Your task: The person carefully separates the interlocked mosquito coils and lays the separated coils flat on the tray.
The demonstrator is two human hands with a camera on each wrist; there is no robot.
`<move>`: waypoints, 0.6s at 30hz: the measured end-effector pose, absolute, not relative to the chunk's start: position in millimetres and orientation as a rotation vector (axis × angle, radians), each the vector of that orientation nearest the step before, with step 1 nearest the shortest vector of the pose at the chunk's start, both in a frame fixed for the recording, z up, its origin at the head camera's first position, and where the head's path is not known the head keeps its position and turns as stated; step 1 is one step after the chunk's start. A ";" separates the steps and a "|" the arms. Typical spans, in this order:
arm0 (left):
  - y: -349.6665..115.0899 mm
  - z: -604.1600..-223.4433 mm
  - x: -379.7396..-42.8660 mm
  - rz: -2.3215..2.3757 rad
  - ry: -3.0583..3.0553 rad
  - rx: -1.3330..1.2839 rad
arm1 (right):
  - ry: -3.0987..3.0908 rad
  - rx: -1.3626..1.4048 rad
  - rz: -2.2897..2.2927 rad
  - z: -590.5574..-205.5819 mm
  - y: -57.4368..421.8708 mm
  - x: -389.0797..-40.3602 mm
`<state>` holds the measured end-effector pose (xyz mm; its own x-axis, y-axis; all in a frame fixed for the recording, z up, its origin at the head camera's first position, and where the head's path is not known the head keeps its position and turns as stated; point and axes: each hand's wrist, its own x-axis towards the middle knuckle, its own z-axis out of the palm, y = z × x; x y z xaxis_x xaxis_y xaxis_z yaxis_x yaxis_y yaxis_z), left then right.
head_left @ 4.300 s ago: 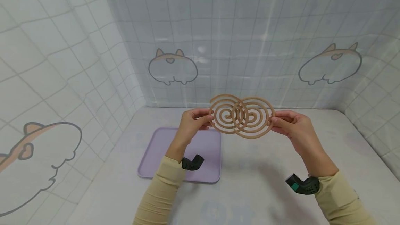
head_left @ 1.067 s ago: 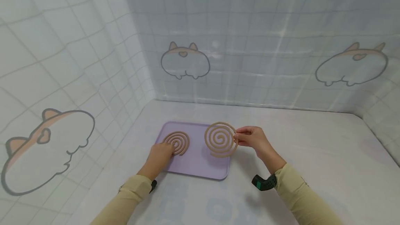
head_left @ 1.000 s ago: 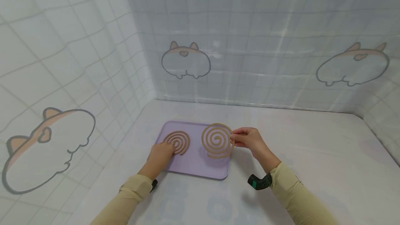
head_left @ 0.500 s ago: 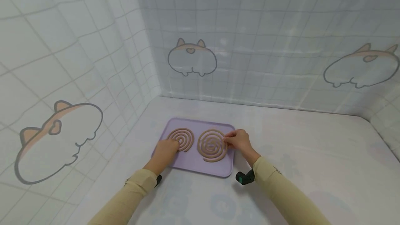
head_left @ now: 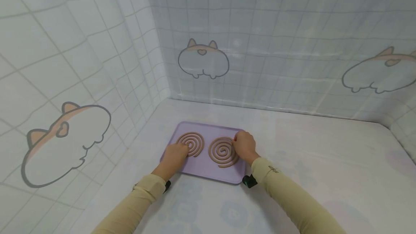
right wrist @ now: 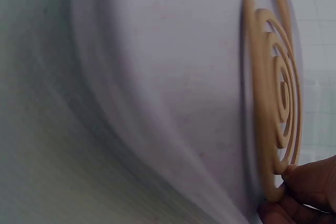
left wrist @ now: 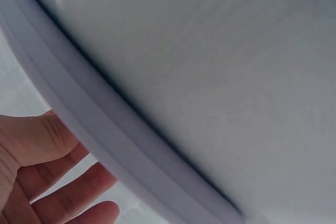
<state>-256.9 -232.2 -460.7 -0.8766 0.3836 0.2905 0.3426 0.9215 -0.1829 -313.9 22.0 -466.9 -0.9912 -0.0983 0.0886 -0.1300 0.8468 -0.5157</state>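
Two brown mosquito coils lie flat on the lilac tray [head_left: 208, 170]. My left hand [head_left: 173, 156] holds the left mosquito coil [head_left: 196, 143] near its left edge; its fingertips are hidden under the hand in the head view. In the left wrist view the thumb [left wrist: 39, 137] and fingers reach behind the tray rim, their tips out of sight. The right mosquito coil [head_left: 221, 151] sits beside it, a short gap apart. With thumb and fingers, my right hand [head_left: 245, 145] pinches its right edge, as the right wrist view also shows.
The tray stands on a white table [head_left: 312, 161] with faint printed patterns. Grid-patterned sheeting [head_left: 276, 46] with cartoon animal drawings rises at the back and both sides. Each wrist wears a black device, such as the right wrist device [head_left: 249, 181].
Both coils were held up before me at first. The left coil came down onto the tray; then my right hand lowered the other beside it, tilted at first, now flat.
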 end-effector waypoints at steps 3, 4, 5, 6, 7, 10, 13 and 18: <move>-231.0 -461.2 -256.8 0.182 -2.760 -0.529 | -2.991 0.194 0.717 -470.9 20.1 -315.6; -230.9 -461.2 -256.8 0.183 -2.761 -0.529 | -2.994 0.199 0.679 -471.9 19.4 -316.1; -230.8 -461.1 -256.9 0.181 -2.762 -0.530 | -2.995 0.204 0.640 -472.9 18.8 -316.5; -230.8 -461.2 -257.1 0.181 -2.764 -0.531 | -2.995 0.208 0.612 -473.4 18.1 -317.1; -231.0 -461.5 -257.5 0.181 -2.766 -0.533 | -2.996 0.212 0.598 -473.7 17.5 -317.6; -231.4 -462.7 -257.4 0.175 -2.775 -0.542 | -3.001 0.217 0.560 -475.3 16.1 -318.7; -232.5 -464.4 -257.5 0.178 -2.785 -0.559 | -3.008 0.245 0.549 -476.0 15.7 -318.9; -232.8 -455.6 -264.0 0.227 -2.867 -0.613 | -2.954 0.297 0.588 -464.5 24.5 -321.7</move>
